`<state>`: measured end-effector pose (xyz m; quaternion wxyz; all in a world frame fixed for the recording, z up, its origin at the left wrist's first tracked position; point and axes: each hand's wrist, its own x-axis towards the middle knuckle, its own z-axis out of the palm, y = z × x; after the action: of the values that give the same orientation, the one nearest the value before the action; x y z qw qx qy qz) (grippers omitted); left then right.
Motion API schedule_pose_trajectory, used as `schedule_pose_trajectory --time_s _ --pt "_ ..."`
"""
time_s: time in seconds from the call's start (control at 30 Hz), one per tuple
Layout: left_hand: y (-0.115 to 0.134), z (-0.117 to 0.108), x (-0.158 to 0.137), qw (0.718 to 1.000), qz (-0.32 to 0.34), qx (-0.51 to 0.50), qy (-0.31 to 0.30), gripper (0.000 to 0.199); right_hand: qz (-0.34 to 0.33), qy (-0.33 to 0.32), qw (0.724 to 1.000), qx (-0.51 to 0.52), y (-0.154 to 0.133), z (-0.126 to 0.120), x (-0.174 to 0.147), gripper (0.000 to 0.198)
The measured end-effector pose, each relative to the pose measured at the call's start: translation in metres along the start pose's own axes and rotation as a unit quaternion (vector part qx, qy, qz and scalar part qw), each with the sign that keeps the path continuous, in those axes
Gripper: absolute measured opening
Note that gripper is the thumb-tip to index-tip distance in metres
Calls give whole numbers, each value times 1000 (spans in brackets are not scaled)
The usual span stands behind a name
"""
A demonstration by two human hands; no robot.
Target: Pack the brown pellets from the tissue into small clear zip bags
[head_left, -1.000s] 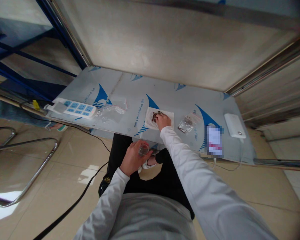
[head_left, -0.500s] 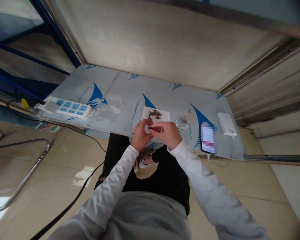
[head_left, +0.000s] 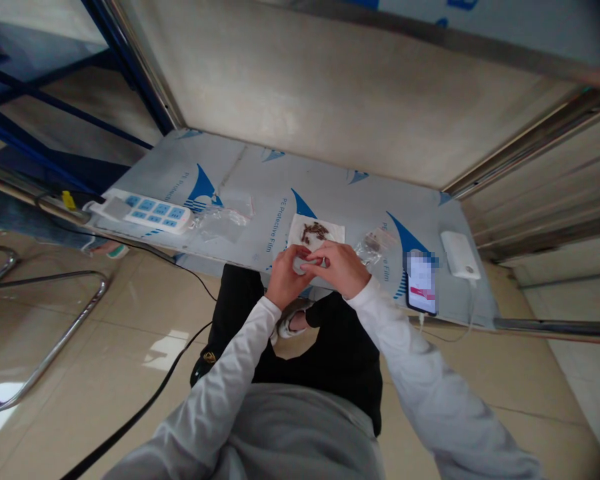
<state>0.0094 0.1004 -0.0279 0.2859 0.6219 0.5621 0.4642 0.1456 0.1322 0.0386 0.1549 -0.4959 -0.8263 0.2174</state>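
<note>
because the left hand [head_left: 286, 275] and right hand [head_left: 345, 267] meet at the front edge of the table [head_left: 260, 173], brown pieces [head_left: 314, 233] could drop to the floor [head_left: 125, 327] if the right slips or the clear cup [head_left: 299, 265] the left grasps tips; whether the right holds anything, i cannot tell. the pieces lie on white paper [head_left: 337, 233] near mid-edge. unlike a second ago, the right hand is off them.

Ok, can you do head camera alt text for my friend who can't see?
A person's left hand holds a small clear container at a table, with the right hand close by. Beyond, little brown pieces lie on a white sheet; a power strip is left, a phone right.
</note>
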Motion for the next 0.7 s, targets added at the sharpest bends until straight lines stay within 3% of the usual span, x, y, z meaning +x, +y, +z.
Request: schedule_pose_trajectory --time_s 0.13,0.23,0.43,0.7 --pt "-9 -8 -5 999 -15 9 30 24 92 69 992 59 33 18 15 16" --pt "-13 -13 -9 999 -32 10 38 24 175 57 983 16 58 46 38 22" --pt "-15 -24 -18 998 -34 30 35 21 193 56 979 -24 73 93 70 22" --pt "-22 -26 -21 998 -39 37 42 22 208 81 974 -27 77 102 68 25"
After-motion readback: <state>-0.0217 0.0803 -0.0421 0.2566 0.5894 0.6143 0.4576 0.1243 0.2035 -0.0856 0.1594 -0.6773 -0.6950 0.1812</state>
